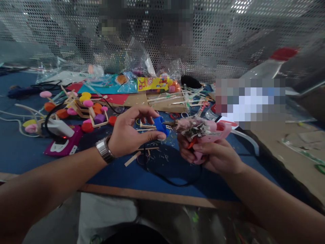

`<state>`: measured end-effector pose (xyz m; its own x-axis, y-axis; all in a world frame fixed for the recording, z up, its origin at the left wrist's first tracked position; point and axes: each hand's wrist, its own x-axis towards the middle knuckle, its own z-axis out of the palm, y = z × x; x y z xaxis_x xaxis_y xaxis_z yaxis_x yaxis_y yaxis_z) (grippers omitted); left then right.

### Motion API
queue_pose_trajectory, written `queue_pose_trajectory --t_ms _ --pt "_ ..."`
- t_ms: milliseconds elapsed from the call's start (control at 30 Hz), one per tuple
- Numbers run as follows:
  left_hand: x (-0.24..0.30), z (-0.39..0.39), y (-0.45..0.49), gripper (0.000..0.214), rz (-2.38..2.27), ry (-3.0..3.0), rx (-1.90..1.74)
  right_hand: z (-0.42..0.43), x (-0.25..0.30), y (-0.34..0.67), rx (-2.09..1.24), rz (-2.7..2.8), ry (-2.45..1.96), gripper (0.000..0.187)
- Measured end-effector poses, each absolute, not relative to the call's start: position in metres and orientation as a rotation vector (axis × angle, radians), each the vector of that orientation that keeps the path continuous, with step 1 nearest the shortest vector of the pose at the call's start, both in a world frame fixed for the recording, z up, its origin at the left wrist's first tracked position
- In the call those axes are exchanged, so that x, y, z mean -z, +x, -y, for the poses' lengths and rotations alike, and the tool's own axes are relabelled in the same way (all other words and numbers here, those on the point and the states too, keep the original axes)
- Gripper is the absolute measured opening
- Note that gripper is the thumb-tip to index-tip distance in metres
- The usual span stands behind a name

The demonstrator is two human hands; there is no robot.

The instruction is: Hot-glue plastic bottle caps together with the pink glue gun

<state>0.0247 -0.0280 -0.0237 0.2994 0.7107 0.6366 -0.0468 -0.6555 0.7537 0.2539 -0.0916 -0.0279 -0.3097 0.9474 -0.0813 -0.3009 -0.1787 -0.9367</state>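
Between the thumb and fingers of my left hand (132, 130) is a small blue plastic cap (159, 125), tilted on its side. My right hand (215, 154) grips a pink hot glue gun (212, 135) by its handle, with a finger at the orange trigger (193, 143). The gun's dark nozzle (169, 124) points left and sits right at the cap; I cannot tell whether they touch. Stringy glue and silvery wrap cover the front of the gun. A black cord (172, 183) loops below it over the blue table.
A purple power socket (63, 142) with a white plug (61, 128) stands left. Behind it is a stick model (81, 110) with colourful soft pieces. Craft bags (154, 84) and cardboard (134, 100) lie at the back, loose sticks (132, 158) in front. A red-capped bottle (266, 69) leans right.
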Motion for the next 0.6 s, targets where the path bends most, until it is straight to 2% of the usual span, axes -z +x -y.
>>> queue_pose_trajectory --t_ms 600 --pt "0.0244 0.0267 0.0242 0.049 -0.586 1.887 -1.414 0.0926 0.026 0.2535 -1.688 1.071 -0.922 0.031"
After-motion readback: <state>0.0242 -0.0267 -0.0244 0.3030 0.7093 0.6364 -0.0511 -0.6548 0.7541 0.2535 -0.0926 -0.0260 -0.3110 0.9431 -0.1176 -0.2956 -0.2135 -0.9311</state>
